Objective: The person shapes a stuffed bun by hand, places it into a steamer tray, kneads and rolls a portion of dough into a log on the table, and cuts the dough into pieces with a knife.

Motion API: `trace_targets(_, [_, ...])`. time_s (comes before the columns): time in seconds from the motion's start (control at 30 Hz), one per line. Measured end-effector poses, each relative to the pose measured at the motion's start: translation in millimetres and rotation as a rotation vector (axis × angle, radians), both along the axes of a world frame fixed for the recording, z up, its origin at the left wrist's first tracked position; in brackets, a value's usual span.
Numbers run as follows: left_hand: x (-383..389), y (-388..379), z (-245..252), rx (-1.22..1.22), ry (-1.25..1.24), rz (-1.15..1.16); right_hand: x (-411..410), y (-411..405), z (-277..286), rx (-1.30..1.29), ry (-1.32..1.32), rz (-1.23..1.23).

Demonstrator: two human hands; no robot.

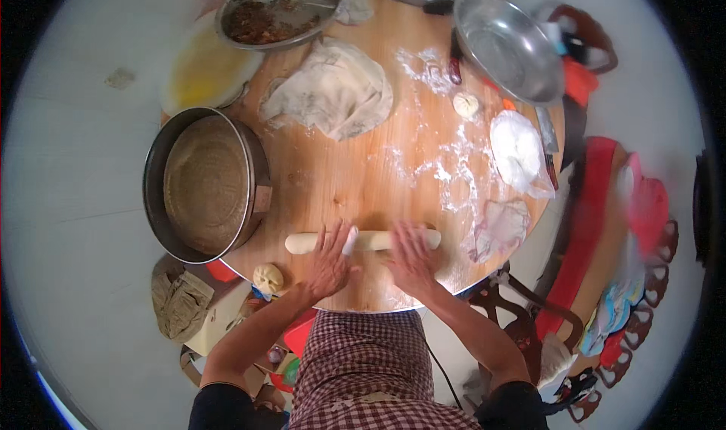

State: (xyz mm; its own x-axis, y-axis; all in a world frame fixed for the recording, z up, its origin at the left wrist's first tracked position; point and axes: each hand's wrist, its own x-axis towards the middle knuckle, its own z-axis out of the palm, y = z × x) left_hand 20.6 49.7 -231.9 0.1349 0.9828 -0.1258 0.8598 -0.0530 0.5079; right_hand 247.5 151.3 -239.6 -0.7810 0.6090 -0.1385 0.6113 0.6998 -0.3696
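A smooth, pale dough log lies crosswise near the front edge of the round wooden table. My left hand rests flat over its left part, with a white wrapping on one finger. Over the right part lies my right hand, its fingers blurred. Both ends of the log show beyond my hands, while the fingers cover stretches of it. Left of my left hand, at the table's rim, sits a pleated bun. Another small pleated bun is farther back on the right.
A deep round steamer pan stands at the left edge. Behind are a crumpled cloth, a steel bowl of chopped filling and another steel bowl. To the right lie a flour bag, a knife and a plastic bag.
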Motion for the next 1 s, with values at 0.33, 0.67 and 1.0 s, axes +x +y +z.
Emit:
trace_targets(0.33, [1,-27,-40,-0.049,0.061,-0.088,-15,-45,-19,0.101,0.084,0.139])
trace_targets(0.67, [-71,119,-28,0.257,0.179,-0.011,-83,111,-9,0.211,0.262,-0.027])
trace_targets(1.0, [-7,-18,-8,-0.154,0.03,-0.161,-8,-25,-10,0.15,0.062,0.166])
